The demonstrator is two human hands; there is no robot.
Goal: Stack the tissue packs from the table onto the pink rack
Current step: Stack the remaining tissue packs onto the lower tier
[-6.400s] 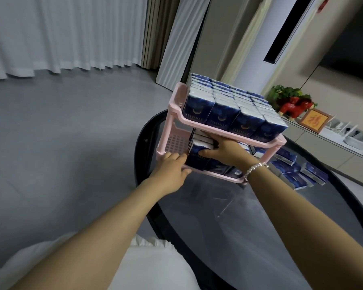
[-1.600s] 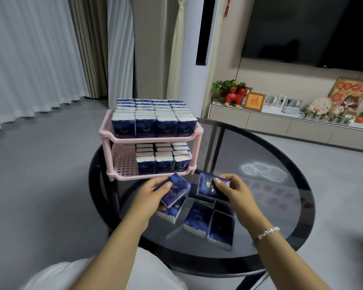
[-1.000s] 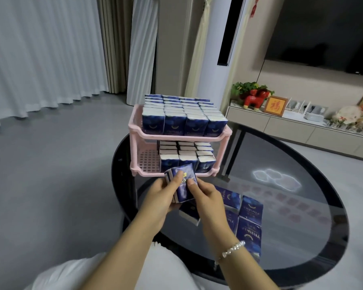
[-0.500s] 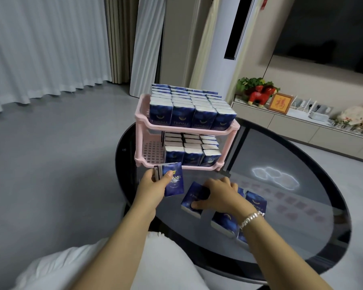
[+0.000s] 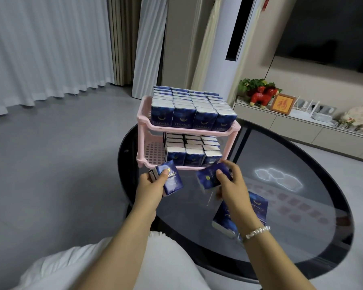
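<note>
The pink rack [image 5: 144, 120] stands on the round dark glass table [image 5: 302, 206]. Its top shelf is full of upright blue tissue packs [image 5: 194, 114]. The lower shelf holds several more packs [image 5: 194, 152], with bare pink grid at its left. My left hand [image 5: 150, 188] grips a small stack of tissue packs [image 5: 170, 180] in front of the rack's lower left corner. My right hand [image 5: 231, 185] holds another tissue pack [image 5: 208, 177], lifted off the table just right of it. Loose packs [image 5: 258, 208] lie on the glass, partly hidden by my right forearm.
A low cabinet [image 5: 302, 124] with ornaments runs along the wall behind the table. A tall white air-conditioner column [image 5: 237, 38] stands behind the rack. White curtains [image 5: 46, 49] and grey floor lie to the left. My white-clad lap [image 5: 105, 266] is at the bottom.
My right hand has picked a pack up off the table and raised it toward the rack. My left hand still holds its stack, in about the same spot.
</note>
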